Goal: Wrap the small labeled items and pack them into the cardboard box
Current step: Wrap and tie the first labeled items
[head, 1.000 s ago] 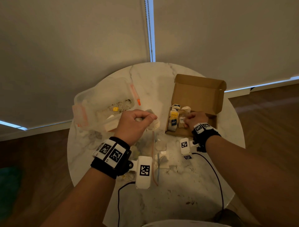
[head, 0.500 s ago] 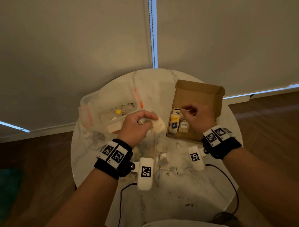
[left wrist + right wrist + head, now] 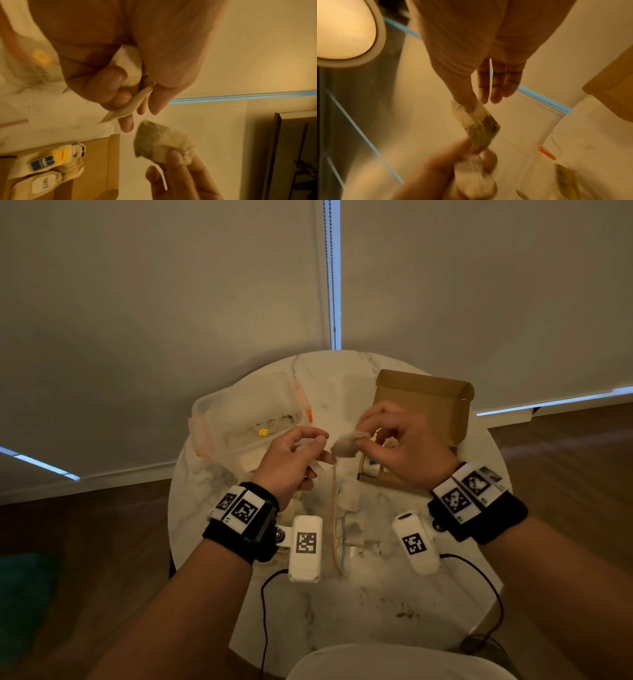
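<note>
Only left wrist shows box (image 3: 96,155) items' labels (image 3: 42,185).

The right hand (image 3: 404,445) is covering most of the cardboard box (image 3: 442,402) floor in the head view, so only a sliver of the wrapped items (image 3: 371,465) is showing at the box's near-left corner. In the left wrist view the lower edge is cutting off the white-labeled item (image 3: 42,184), and its writing is blurring past reading. In the right wrist view the left hand (image 3: 447,169) is smearing with motion, hiding what its fingers are pinching.
</note>
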{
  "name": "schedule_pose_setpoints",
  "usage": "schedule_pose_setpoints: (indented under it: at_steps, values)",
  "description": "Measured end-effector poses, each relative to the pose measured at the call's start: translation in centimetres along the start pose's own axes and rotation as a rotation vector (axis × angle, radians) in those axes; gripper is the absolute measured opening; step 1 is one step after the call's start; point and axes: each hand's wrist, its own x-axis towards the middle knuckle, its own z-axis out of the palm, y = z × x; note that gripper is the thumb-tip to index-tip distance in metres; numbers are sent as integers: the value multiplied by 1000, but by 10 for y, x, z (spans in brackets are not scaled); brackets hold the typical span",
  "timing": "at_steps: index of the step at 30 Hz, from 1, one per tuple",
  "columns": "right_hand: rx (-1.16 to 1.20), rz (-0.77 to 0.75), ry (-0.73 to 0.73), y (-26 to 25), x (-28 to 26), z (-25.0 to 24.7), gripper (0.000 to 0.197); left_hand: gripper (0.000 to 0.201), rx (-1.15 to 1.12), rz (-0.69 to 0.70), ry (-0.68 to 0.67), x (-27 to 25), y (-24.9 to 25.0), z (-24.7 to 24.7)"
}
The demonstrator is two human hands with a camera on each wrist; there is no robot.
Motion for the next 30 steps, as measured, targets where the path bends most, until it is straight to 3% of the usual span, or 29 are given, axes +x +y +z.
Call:
schedule_pose_setpoints:
  at_steps: [5,10,14,19,24,27,30]
  values:
    - [82,179,-28,-13,1,-16,4,9,151,122,89,-10,-4,-8]
    - [61,224,-35,-21,-1,-17,2,8,220,399,117,-17,5,-5]
    - [62,231,-25,-26,-1,-12,3,11,296,532,139,-21,11,5]
    - [69,215,-48,-32,-1,-7,5,14,339,583,174,-22,17,10]
    - [69,277,50,-29,0,-1,9,11,447,619,276,-23,17,12]
    - [131,272,85,-30,1,3,8,7,430,580,220,-24,17,16]
    - [167,202,45,-31,0,7,14,10,256,477,150,-23,18,18]
